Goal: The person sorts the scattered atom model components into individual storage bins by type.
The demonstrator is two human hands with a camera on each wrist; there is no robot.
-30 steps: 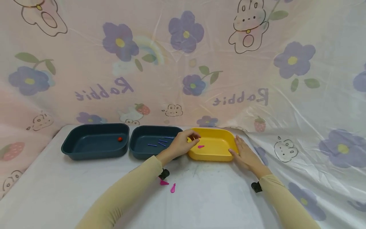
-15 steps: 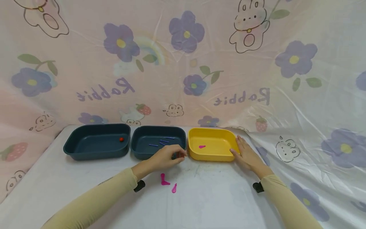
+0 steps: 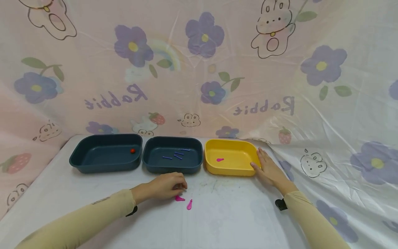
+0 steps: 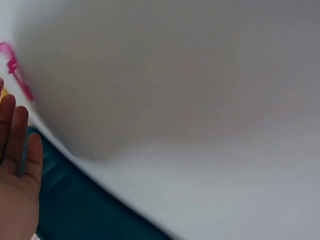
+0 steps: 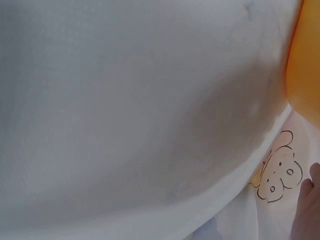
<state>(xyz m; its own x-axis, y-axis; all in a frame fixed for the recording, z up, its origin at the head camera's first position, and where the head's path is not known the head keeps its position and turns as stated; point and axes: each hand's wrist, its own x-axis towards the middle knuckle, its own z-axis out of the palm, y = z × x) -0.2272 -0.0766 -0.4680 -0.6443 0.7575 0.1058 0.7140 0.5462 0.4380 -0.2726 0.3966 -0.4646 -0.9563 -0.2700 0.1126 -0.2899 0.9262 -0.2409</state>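
My left hand (image 3: 168,186) is over the table with its fingers loosely bent, right at a pink L-shaped piece (image 3: 179,198) that it partly covers. In the left wrist view, pink plastic (image 4: 13,67) shows beyond the fingertips, apart from them. A second pink piece (image 3: 189,204), teardrop-shaped, lies just to the right. My right hand (image 3: 269,170) rests against the right end of the yellow tray (image 3: 230,171), fingers straight along its side and thumb at the front rim. Inside that tray lies one small pink piece (image 3: 220,159).
Left of the yellow tray stands a dark teal tray (image 3: 172,170) holding several thin blue-purple sticks (image 3: 178,156). Farther left is a larger dark teal tray (image 3: 105,167) with a small red ball (image 3: 132,151). A printed cloth (image 3: 192,79) hangs behind.
My left hand has moved from over the yellow tray back toward the left and down to the pink pieces on the table. My right hand has stayed at the yellow tray.
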